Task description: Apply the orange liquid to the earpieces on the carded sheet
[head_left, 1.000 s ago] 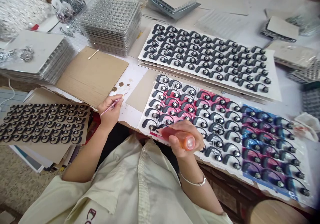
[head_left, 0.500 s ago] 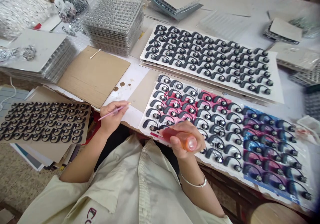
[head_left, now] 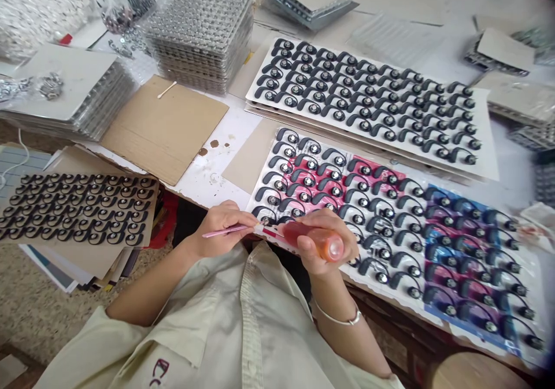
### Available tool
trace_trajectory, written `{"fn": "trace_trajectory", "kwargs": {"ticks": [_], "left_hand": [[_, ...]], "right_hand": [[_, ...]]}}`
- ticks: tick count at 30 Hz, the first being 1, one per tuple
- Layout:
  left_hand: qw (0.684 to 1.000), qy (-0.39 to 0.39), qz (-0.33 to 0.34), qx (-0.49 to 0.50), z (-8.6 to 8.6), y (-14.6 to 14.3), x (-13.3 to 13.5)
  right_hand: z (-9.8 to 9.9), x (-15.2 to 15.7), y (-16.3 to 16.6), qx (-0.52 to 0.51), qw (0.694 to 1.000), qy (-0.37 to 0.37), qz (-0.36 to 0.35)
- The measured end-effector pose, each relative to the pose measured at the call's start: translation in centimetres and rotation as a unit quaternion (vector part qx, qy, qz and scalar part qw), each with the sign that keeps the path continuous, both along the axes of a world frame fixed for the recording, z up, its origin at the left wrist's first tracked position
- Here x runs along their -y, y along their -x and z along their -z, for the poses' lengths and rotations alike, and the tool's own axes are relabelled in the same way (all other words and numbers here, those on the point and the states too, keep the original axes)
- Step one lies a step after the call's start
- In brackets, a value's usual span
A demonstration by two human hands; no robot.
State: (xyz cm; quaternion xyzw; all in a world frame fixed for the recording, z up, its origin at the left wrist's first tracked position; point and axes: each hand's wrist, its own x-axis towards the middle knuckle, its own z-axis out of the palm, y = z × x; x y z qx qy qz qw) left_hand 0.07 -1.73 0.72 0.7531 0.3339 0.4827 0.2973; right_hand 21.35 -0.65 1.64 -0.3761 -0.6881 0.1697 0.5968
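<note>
My left hand (head_left: 223,227) pinches a thin pink stick (head_left: 225,231), its tip close to the nozzle of a bottle. That orange-red squeeze bottle (head_left: 314,241) is wrapped in my right hand (head_left: 327,233), base up towards me and narrow tip pointing left. Both tips meet near the front left corner of a sheet of black hook-shaped pieces (head_left: 299,195), each with a shiny round stud. The sheet lies over pink and blue printed plastic. Whether the stick touches a piece I cannot tell.
Behind lies another card of black hook-shaped pieces (head_left: 368,97); a brown card of them (head_left: 78,210) is at the left. A cotton swab (head_left: 167,89) rests on cardboard (head_left: 160,134). Stacked clear trays (head_left: 197,36) stand at the back left.
My left hand has moved right with the pink stick, from over the table edge to the bottle's tip. My right hand stays almost in place with the bottle.
</note>
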Motion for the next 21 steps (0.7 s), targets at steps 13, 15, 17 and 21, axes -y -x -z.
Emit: {"fn": "trace_trajectory", "kwargs": {"ticks": [13,15,17,21], "left_hand": [[0.998,0.064,-0.016,0.006,-0.19,-0.01,0.14],[0.998,0.067,-0.018,0.004,-0.07,0.04,0.17],[0.998,0.068,-0.019,0.004,0.11,0.08,0.22],[0.997,0.073,-0.02,0.012,0.29,0.11,0.3]], "right_hand": [[0.22,-0.03,-0.22,0.004,1.0,0.012,-0.012],[0.23,-0.03,-0.23,0.003,1.0,0.013,-0.012],[0.22,-0.04,-0.23,0.002,1.0,0.014,-0.012],[0.19,-0.07,-0.17,0.004,1.0,0.019,-0.012]]}}
